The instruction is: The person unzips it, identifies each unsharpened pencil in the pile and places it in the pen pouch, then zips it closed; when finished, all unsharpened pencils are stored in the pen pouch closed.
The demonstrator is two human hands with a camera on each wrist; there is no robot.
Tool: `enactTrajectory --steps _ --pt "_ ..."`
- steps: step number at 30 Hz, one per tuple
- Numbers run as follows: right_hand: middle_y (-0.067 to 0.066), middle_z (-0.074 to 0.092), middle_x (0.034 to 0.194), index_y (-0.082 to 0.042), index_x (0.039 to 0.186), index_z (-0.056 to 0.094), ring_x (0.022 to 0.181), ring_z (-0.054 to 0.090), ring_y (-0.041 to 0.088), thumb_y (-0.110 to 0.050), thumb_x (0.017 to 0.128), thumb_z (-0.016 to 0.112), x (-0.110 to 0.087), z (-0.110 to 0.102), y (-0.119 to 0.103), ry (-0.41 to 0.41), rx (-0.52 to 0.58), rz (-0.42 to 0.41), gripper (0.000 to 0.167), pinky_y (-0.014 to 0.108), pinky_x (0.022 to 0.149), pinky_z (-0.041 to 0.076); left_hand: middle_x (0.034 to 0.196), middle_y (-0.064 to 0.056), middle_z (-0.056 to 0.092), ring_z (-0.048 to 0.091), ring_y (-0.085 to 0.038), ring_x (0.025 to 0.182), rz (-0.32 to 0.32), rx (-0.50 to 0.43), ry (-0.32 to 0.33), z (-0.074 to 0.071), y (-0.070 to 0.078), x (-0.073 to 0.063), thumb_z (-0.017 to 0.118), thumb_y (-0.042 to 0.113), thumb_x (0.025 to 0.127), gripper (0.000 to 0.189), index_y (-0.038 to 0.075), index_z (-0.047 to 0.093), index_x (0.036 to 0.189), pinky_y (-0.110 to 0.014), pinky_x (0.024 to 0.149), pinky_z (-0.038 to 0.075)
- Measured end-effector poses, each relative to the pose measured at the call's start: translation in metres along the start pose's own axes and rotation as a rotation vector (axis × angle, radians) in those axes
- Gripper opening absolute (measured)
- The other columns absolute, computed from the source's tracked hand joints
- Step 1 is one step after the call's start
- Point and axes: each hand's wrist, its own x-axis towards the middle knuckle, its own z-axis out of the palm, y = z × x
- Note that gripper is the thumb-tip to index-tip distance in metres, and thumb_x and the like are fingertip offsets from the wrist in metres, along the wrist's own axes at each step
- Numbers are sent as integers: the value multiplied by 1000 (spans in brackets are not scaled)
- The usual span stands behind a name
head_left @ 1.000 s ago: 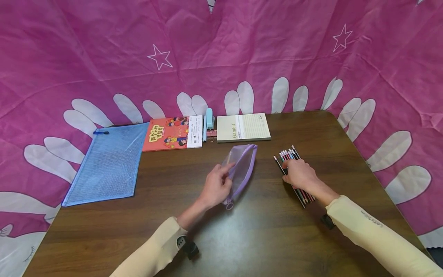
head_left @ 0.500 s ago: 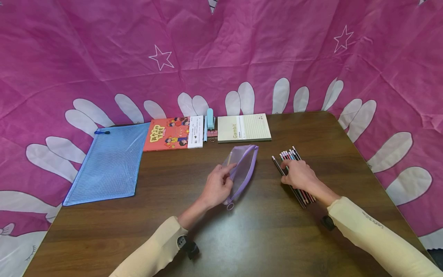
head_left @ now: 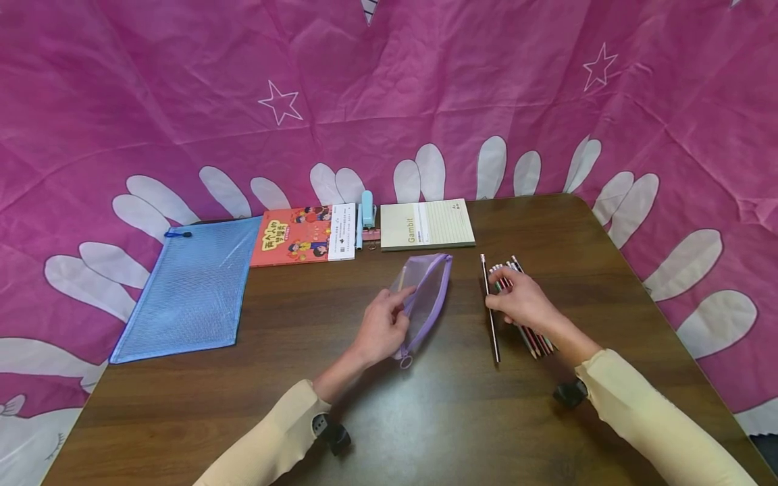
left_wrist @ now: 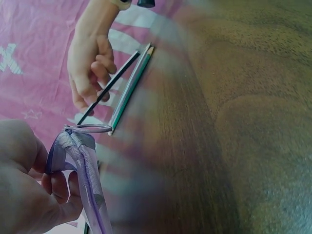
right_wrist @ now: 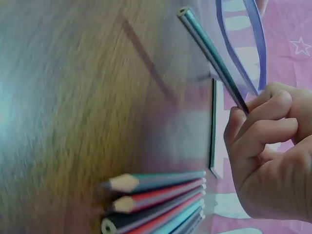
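Observation:
My left hand [head_left: 381, 327] holds the open purple mesh zipper pouch [head_left: 433, 291] by its near side, index finger extended along the opening. In the left wrist view, its fingers curl round the pouch beside the ring pull [left_wrist: 90, 128]. A pale pencil [head_left: 402, 277] shows through the mesh. To the right, my right hand [head_left: 525, 304] pinches one dark striped pencil [head_left: 493, 331], eraser end pointing away from me. The right wrist view shows that pencil's flat, unsharpened end [right_wrist: 184, 13]. Beneath the right hand lies a bundle of several pencils [head_left: 535, 344], partly hidden by it.
Along the back of the wooden table [head_left: 425, 425] lie a blue mesh folder [head_left: 188, 290], a red book [head_left: 294, 234], a light blue stapler [head_left: 367, 209], a pale blue pen [head_left: 359, 229] and a notebook [head_left: 427, 225]. A pink curtain [head_left: 389, 88] hangs behind.
The right hand has drawn one pencil leftward off the bundle and turned it more upright in the head view. The left hand and pouch have stayed in place.

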Motion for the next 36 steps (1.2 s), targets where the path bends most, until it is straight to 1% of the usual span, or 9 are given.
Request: enactTrajectory --steps 3,7,10,13,19,22,25,30,36 --pt "9 55 68 -3 120 50 45 48 14 -4 82 64 0 3 -2 -10 107 13 41 25 40 38 84 -11 51 48 -13 67 -3 -10 -1 0 1 0 54 -10 80 54 -5 60 133 -24 52 49" --pt "11 57 70 -3 123 48 45 46 13 -2 82 63 0 6 -4 -12 192 16 43 23 39 34 85 -10 51 49 -13 66 -9 -20 -1 0 2 0 54 -11 80 54 -5 60 133 -24 51 49" --pt "8 56 70 -3 125 46 45 46 13 -1 82 62 0 10 -7 -8 261 24 46 22 40 32 85 -10 50 50 -13 66 -18 -32 -1 0 2 -1 54 -12 81 53 -5 60 133 -24 50 50" --pt "4 54 68 -3 126 44 46 44 13 0 83 60 2 16 -11 2 354 38 46 21 41 30 86 -9 49 50 -13 65 -25 -42 -3 1 3 -1 54 -12 81 53 -6 59 134 -24 49 51" --pt "1 53 63 -5 120 40 45 42 10 2 86 57 7 29 -19 69 543 25 39 20 40 28 85 -9 50 49 -13 66 -12 -31 4 1 3 -1 54 -12 80 53 -6 59 133 -24 50 49" --pt "1 56 65 -8 118 39 45 43 9 3 86 57 7 37 -26 106 614 17 38 20 40 28 85 -10 50 49 -13 66 -7 -27 3 1 3 -1 54 -11 80 54 -6 59 133 -24 50 49" --pt "0 58 66 -11 116 38 45 42 9 3 87 58 7 44 -33 128 657 15 37 20 40 28 85 -10 50 49 -14 67 -7 -26 2 1 3 -1 54 -11 80 54 -6 59 134 -24 51 49" --pt "1 62 69 -11 114 38 45 42 9 3 89 58 9 57 -39 135 705 12 35 20 40 28 86 -8 50 50 -14 68 -13 -22 0 0 4 -1 54 -11 80 54 -6 59 134 -24 52 50" --pt "6 63 70 -8 115 39 45 43 9 4 88 60 10 71 -42 118 697 22 36 20 40 29 86 -8 51 51 -15 70 -6 -5 4 0 5 0 55 -11 80 54 -6 59 133 -24 55 50"
